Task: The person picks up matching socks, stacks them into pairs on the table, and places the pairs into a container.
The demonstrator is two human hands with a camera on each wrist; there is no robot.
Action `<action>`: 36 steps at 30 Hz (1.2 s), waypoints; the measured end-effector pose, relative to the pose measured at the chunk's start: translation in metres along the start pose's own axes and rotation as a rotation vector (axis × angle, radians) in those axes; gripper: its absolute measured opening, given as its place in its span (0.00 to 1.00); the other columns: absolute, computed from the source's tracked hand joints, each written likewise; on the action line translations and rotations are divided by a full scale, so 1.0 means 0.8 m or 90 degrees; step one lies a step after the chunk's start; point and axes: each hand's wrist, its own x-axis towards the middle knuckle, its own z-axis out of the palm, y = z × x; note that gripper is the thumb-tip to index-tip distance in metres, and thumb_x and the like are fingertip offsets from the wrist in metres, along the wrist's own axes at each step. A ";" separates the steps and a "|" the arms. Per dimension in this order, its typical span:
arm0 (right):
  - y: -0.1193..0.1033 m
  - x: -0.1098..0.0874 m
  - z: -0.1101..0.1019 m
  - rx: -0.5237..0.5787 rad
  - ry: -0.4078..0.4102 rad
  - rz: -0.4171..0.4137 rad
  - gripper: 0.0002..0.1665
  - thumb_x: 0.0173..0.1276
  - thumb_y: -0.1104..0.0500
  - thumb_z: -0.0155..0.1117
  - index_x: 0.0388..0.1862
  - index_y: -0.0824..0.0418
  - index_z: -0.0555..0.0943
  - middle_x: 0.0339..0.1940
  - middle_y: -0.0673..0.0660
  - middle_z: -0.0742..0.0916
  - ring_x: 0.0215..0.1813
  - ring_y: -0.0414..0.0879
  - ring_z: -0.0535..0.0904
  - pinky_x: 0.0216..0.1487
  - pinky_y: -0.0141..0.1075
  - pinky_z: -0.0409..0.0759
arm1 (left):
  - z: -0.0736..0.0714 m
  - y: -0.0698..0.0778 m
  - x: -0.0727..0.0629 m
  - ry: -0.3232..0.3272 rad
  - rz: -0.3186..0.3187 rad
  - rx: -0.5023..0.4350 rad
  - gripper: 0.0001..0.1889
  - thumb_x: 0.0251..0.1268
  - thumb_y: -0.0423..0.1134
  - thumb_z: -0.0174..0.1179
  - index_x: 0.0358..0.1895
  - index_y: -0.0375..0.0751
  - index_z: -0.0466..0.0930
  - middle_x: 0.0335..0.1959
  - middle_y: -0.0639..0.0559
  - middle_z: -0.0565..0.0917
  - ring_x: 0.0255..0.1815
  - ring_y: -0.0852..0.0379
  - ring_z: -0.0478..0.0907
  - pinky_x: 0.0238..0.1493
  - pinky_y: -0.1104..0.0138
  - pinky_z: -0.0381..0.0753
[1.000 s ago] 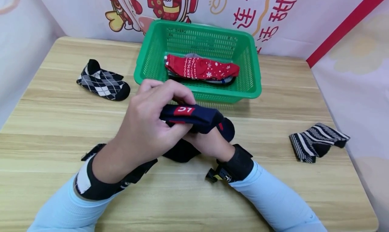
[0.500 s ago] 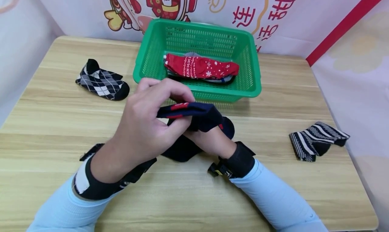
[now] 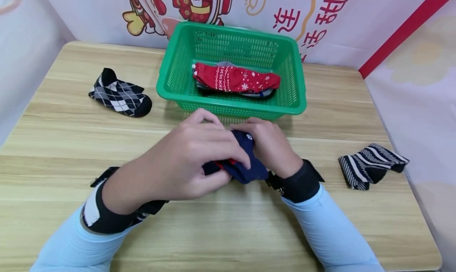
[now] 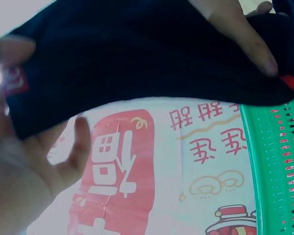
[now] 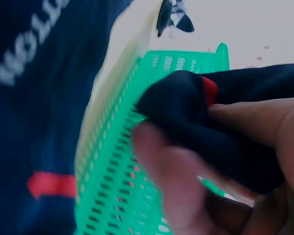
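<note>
Both hands are on navy socks (image 3: 249, 163) with red patches and white lettering, held over the table in front of the basket. My left hand (image 3: 199, 153) pinches the cuff end, where a red label (image 4: 14, 81) shows in the left wrist view. From there the dark fabric (image 4: 137, 58) stretches across to my right hand (image 3: 272, 145). In the right wrist view, the right thumb and fingers grip a bunched, rounded end (image 5: 176, 103) with a red spot. A close navy panel (image 5: 34, 112) with white letters fills that view's left side. Much of the socks is hidden behind the hands.
Behind the hands stands a green plastic basket (image 3: 167, 72) holding a red snowflake sock (image 3: 235, 78) on top of darker ones. A black-and-grey argyle pair (image 3: 121, 97) lies at the left, a black-and-white striped pair (image 3: 370, 165) at the right of the wooden table (image 3: 71, 157).
The right hand has come out from beneath the navy socks and moved up and right, now gripping them from the far side. The left hand has shifted right and lower, turning the cuff downward.
</note>
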 end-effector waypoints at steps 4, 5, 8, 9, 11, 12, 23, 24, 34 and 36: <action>0.002 -0.005 -0.014 -0.045 -0.039 0.000 0.31 0.62 0.78 0.60 0.60 0.55 0.83 0.59 0.57 0.86 0.63 0.52 0.81 0.62 0.47 0.79 | -0.008 0.003 0.000 -0.095 -0.012 -0.019 0.10 0.56 0.33 0.62 0.38 0.53 0.87 0.38 0.65 0.86 0.43 0.70 0.79 0.62 0.63 0.66; 0.003 -0.006 -0.017 -0.048 -0.045 -0.009 0.31 0.61 0.78 0.60 0.60 0.55 0.83 0.61 0.57 0.85 0.65 0.53 0.80 0.64 0.48 0.78 | -0.009 0.001 0.000 -0.110 -0.015 -0.021 0.10 0.56 0.33 0.62 0.37 0.54 0.86 0.38 0.66 0.86 0.43 0.71 0.78 0.63 0.63 0.65; 0.006 -0.010 -0.026 -0.052 -0.064 -0.032 0.35 0.60 0.81 0.55 0.61 0.55 0.83 0.65 0.59 0.82 0.69 0.55 0.76 0.67 0.50 0.75 | -0.012 -0.004 -0.002 -0.149 -0.030 -0.021 0.11 0.55 0.32 0.62 0.34 0.57 0.85 0.37 0.68 0.84 0.48 0.69 0.76 0.62 0.63 0.65; 0.007 -0.011 -0.029 -0.050 -0.068 -0.039 0.36 0.59 0.83 0.53 0.61 0.56 0.83 0.67 0.60 0.81 0.70 0.56 0.75 0.68 0.51 0.74 | -0.013 -0.007 -0.003 -0.163 -0.037 -0.021 0.12 0.54 0.32 0.61 0.32 0.58 0.85 0.37 0.68 0.83 0.49 0.68 0.75 0.62 0.62 0.65; 0.009 -0.013 -0.034 -0.045 -0.074 -0.047 0.38 0.58 0.84 0.51 0.62 0.56 0.83 0.69 0.62 0.79 0.71 0.58 0.74 0.68 0.52 0.73 | -0.015 -0.012 -0.004 -0.194 -0.060 -0.026 0.14 0.53 0.30 0.60 0.31 0.60 0.85 0.39 0.68 0.82 0.52 0.66 0.73 0.61 0.60 0.65; 0.010 -0.014 -0.037 -0.045 -0.078 -0.046 0.39 0.57 0.84 0.49 0.62 0.56 0.82 0.70 0.62 0.78 0.71 0.58 0.73 0.69 0.52 0.73 | -0.017 -0.015 -0.005 -0.211 -0.074 -0.029 0.15 0.52 0.29 0.59 0.30 0.60 0.85 0.40 0.68 0.81 0.53 0.65 0.72 0.60 0.60 0.65; 0.014 -0.023 -0.059 0.009 -0.066 0.004 0.41 0.55 0.83 0.42 0.54 0.54 0.87 0.71 0.54 0.78 0.73 0.53 0.73 0.33 0.38 0.70 | -0.025 -0.039 -0.005 -0.283 -0.164 -0.100 0.21 0.52 0.21 0.50 0.26 0.54 0.85 0.40 0.62 0.85 0.49 0.65 0.79 0.48 0.65 0.79; 0.014 -0.024 -0.060 0.014 -0.059 0.006 0.40 0.55 0.83 0.42 0.53 0.54 0.88 0.70 0.54 0.79 0.72 0.53 0.73 0.32 0.38 0.69 | -0.025 -0.040 -0.004 -0.280 -0.168 -0.106 0.21 0.51 0.20 0.49 0.26 0.53 0.85 0.40 0.61 0.86 0.48 0.65 0.80 0.47 0.65 0.80; 0.012 -0.025 -0.065 0.106 0.004 0.017 0.41 0.52 0.85 0.38 0.49 0.59 0.89 0.66 0.54 0.82 0.70 0.53 0.75 0.29 0.37 0.68 | -0.027 -0.040 -0.003 -0.268 -0.189 -0.098 0.23 0.51 0.19 0.46 0.26 0.51 0.86 0.32 0.64 0.86 0.40 0.68 0.81 0.45 0.67 0.81; 0.010 -0.025 -0.065 0.114 0.002 0.016 0.41 0.51 0.85 0.38 0.49 0.59 0.89 0.66 0.53 0.82 0.71 0.53 0.75 0.34 0.36 0.77 | -0.027 -0.040 -0.003 -0.270 -0.197 -0.090 0.23 0.51 0.19 0.46 0.26 0.52 0.86 0.31 0.65 0.86 0.39 0.68 0.81 0.44 0.67 0.81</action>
